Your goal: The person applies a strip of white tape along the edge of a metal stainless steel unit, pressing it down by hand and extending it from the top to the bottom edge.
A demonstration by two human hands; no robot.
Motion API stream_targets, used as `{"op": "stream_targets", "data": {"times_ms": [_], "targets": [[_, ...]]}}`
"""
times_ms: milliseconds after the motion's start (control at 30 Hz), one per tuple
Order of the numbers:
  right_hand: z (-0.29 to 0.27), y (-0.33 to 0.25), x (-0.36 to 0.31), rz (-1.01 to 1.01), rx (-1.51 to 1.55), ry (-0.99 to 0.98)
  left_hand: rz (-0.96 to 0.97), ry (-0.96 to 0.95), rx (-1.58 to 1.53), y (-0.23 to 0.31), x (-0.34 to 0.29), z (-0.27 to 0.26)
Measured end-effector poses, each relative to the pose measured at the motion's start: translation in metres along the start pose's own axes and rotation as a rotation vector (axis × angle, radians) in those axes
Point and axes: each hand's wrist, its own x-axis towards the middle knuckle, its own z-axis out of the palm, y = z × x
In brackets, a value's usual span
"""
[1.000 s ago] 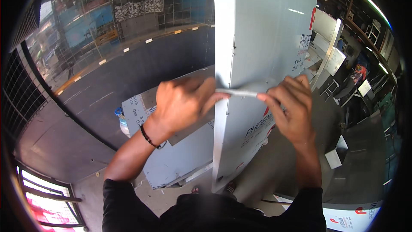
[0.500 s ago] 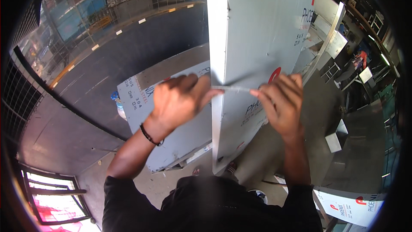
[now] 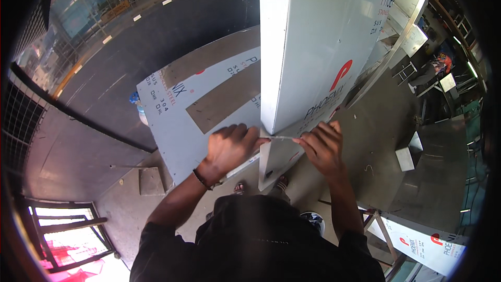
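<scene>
A tall sheet-metal box point(image 3: 321, 36) faced in white film with red and black print stands upright in front of me. Across its near vertical corner runs a thin, pale, twisted-looking strip point(image 3: 282, 137), pulled straight between my two hands. My left hand point(image 3: 229, 149), with a dark bracelet at the wrist, pinches its left end beside the narrow white side point(image 3: 273, 52). At the other end, my right hand point(image 3: 322, 149) is closed on the strip in front of the printed face. What the strip is made of I cannot make out.
Behind my left hand lies a film-covered metal panel point(image 3: 177, 120) with a bare brown-grey rectangle. A dark curved panel point(image 3: 209, 31) rises beyond it. On the floor stand a bucket point(image 3: 313, 220) near my feet and an angled metal piece point(image 3: 408, 151) at right.
Both hands have come lower along the box's corner, the strip still stretched between them. The left panel's bare rectangle, hidden before by my left hand, now shows. The view has shifted slightly.
</scene>
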Motion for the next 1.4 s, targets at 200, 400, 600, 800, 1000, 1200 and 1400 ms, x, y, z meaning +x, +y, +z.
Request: {"op": "stream_targets", "data": {"times_ms": [200, 400, 600, 800, 1000, 1200, 1400], "targets": [[-0.029, 0.000, 0.047, -0.067, -0.095, 0.085, 0.061, 0.179, 0.046, -0.010, 0.043, -0.034], [0.005, 0.001, -0.012, -0.025, -0.020, 0.011, 0.054, 0.019, -0.034, -0.001, -0.005, 0.008], [0.026, 0.001, -0.045, 0.028, -0.020, -0.023, 0.006, -0.097, -0.159, 0.001, -0.022, 0.017], [-0.009, -0.002, 0.003, -0.036, -0.082, 0.052, 0.043, -0.183, -0.067, -0.015, 0.011, -0.035], [0.002, -0.002, -0.005, -0.027, -0.060, 0.032, 0.002, -0.146, -0.078, -0.017, -0.005, -0.015], [0.037, -0.001, -0.069, 0.032, -0.044, -0.062, 0.024, -0.253, -0.133, -0.012, -0.048, 0.028], [0.016, -0.013, -0.050, 0.063, -0.041, -0.025, 0.026, -0.197, -0.147, -0.011, -0.029, -0.001]]}}
